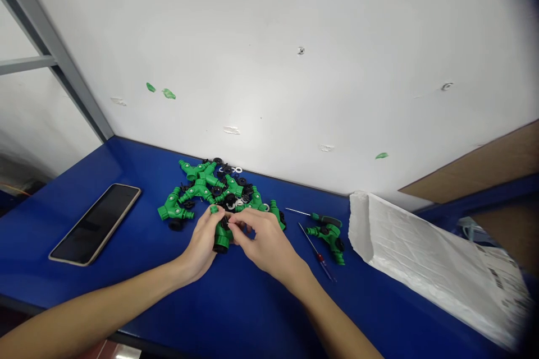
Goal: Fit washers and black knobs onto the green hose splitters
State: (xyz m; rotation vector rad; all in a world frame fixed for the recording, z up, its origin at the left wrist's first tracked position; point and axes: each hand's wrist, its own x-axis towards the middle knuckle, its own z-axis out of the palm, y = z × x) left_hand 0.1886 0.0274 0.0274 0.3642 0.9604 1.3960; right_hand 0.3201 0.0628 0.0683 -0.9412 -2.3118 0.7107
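Observation:
My left hand (203,242) is closed around a green plastic hose connector (221,237) with a black end, held just above the blue table (138,280). My right hand (261,238) meets it from the right, its fingertips pinched on a small part at the connector's top that I cannot make out. Right behind both hands lies a pile of green connectors (202,188) mixed with small black and white rings.
A phone (96,223) lies face up at the left. A single green connector (330,238) and two thin screwdrivers (316,253) lie right of my hands. A white woven sack (429,261) fills the right side. A white wall stands close behind the table.

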